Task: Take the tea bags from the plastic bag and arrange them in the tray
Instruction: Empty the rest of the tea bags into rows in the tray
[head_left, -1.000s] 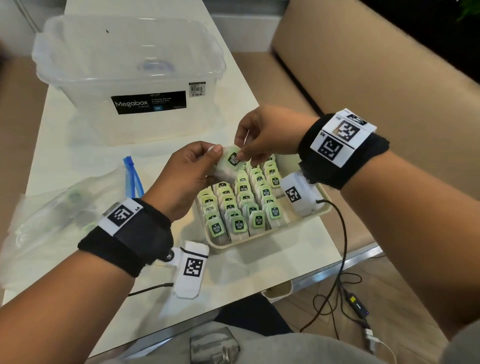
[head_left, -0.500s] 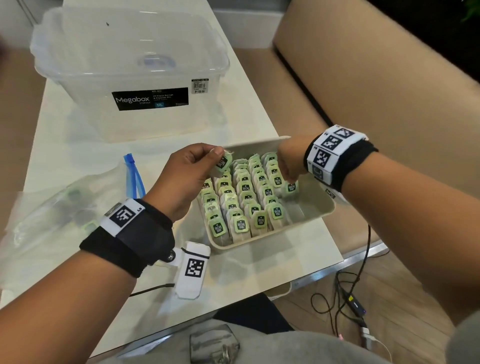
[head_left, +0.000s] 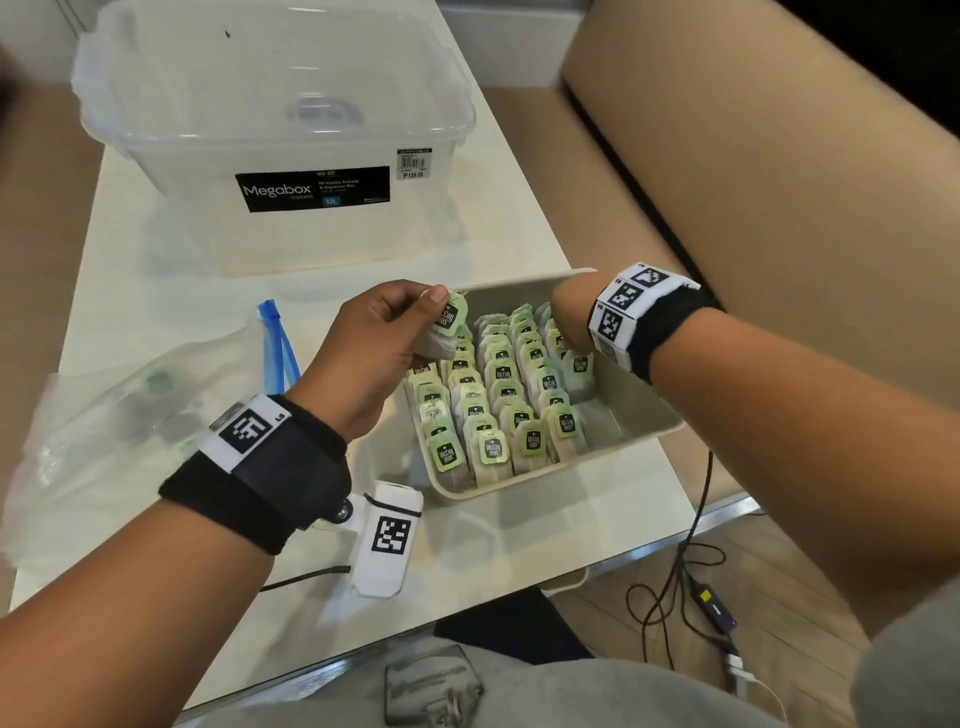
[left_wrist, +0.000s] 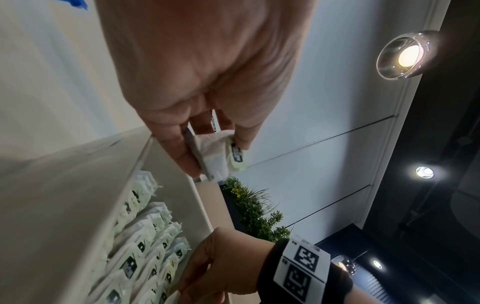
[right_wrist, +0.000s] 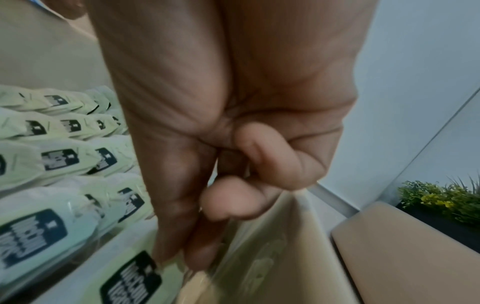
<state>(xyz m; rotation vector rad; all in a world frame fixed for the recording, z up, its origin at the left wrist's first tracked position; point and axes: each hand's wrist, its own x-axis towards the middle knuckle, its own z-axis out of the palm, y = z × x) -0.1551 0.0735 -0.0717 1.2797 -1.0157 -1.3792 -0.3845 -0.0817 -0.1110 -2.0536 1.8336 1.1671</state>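
A beige tray (head_left: 641, 428) holds several rows of tea bags (head_left: 498, 410) with green tags, standing upright. My left hand (head_left: 428, 327) hovers over the tray's far left corner and pinches a small bundle of tea bags (left_wrist: 214, 158) between thumb and fingers, a green tag (head_left: 448, 319) showing. My right hand (head_left: 569, 338) reaches down into the tray's right side, where its thumb and fingertips (right_wrist: 166, 253) pinch the top of one tea bag (head_left: 579, 366) at the end of the right-hand row. The clear plastic bag (head_left: 130, 410) with a blue zip (head_left: 275, 343) lies on the table to the left.
A clear Megabox storage box (head_left: 275, 119) stands at the back of the white table (head_left: 519, 540). A tan bench (head_left: 753, 182) runs along the right. Cables (head_left: 691, 587) hang off the table's front right edge. The tray's right strip (head_left: 628, 410) holds no bags.
My right hand drew one tea bag from the left hand's bundle and carried it down into the tray's right side. The left hand stayed above the tray with its bundle.
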